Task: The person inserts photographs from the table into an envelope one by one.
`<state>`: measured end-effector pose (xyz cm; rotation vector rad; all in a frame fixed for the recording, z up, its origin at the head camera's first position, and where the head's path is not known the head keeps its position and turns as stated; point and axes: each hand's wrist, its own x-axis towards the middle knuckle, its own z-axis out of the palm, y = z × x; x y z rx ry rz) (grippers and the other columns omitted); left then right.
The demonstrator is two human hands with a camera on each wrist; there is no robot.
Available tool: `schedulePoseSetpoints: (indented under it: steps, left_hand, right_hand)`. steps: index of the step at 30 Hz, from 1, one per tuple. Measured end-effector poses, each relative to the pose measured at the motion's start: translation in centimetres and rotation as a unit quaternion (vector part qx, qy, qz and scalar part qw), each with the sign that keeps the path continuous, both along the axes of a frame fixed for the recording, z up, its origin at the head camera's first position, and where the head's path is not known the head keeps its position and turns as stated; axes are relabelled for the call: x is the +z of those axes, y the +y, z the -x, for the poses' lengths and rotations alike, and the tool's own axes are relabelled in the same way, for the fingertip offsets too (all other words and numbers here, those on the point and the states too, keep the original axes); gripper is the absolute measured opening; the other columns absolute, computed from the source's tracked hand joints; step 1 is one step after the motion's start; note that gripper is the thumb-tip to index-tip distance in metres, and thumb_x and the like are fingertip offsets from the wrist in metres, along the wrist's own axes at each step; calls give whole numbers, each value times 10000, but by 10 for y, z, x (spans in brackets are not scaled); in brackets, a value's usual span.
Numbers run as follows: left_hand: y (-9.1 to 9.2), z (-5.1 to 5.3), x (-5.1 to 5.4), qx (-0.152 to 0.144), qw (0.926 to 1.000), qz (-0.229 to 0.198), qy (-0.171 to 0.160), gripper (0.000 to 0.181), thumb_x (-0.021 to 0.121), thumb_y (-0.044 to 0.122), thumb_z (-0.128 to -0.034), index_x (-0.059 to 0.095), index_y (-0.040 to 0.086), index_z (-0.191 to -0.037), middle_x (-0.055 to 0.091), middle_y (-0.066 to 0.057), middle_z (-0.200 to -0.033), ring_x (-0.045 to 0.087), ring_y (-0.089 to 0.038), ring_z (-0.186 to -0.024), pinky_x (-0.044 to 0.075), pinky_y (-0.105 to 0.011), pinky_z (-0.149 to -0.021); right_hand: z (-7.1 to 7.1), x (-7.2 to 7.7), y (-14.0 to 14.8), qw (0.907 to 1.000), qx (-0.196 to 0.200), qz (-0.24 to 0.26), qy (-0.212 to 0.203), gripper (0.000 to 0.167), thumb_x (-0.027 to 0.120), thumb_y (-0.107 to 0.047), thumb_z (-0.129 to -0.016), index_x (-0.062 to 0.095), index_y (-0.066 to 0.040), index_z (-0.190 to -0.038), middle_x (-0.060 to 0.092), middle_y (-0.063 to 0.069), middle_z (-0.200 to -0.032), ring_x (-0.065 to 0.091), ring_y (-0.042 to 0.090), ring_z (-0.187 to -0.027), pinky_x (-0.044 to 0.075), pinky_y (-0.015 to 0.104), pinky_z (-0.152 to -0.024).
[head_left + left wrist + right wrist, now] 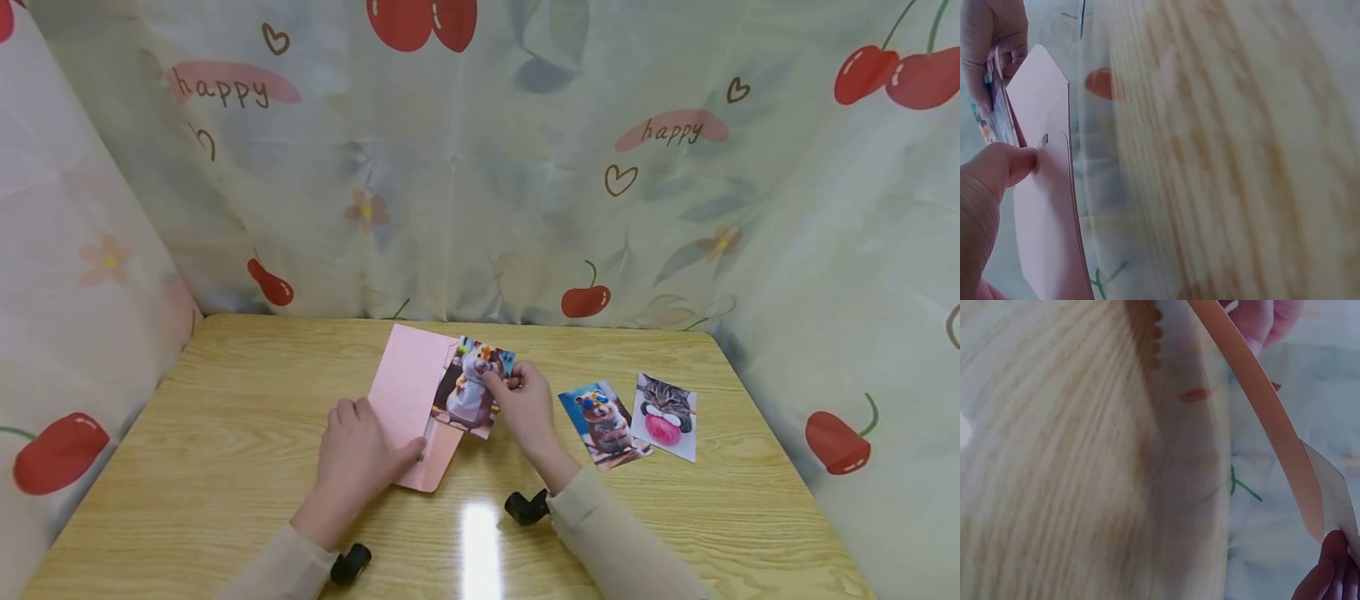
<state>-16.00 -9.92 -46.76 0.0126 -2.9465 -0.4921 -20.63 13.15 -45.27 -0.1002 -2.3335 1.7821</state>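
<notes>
A pink envelope, its flap on the right side, is held in my left hand. In the left wrist view that thumb presses on the envelope near its opening. My right hand pinches a hamster photo card by its right edge, thumb on the picture side. The card's left edge lies at the envelope's opening; how much of it is inside, I cannot tell. From the right wrist, the card's pale back shows beside the orange-tinted flap.
To the right on the wooden table lie two more photo cards: a hamster in sunglasses and a cat with a pink ball, their edges meeting. Behind the table hangs a cherry-printed curtain, with more fabric at both sides.
</notes>
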Motion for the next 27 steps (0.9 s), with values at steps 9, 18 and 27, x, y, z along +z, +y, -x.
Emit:
schedulePoseSetpoints:
  steps: [9,18,27]
  left_hand:
    - [0,1,-1,-16,9999,-95,57,1053,690,709,-668,446,-188,-1162,440,-287,-1044,451,-389,-950,450,-485,-774]
    - [-2,3,-3,-48,9998,-80,186,1044,687,712,-668,452,-181,-1154,441,-283,-1036,455,-388,-939,466,-491,-743]
    - [-5,6,-3,126,9992,-69,360,1017,710,690,-654,444,-170,-1127,434,-300,-1032,454,-401,-923,457,-503,-711]
  right_hand:
    - [-5,-6,-7,9988,282,92,-383,292,744,-256,-859,532,-55,-858,500,69,-765,520,177,-605,519,343,-498]
    - [-7,-8,-15,9972,614,-125,-413,311,761,-240,-843,510,-58,-822,498,42,-760,506,152,-640,484,288,-508]
    - [-13,3,-22,9962,817,-33,-290,247,716,-279,-883,604,-63,-925,589,65,-822,590,157,-657,535,339,-567]
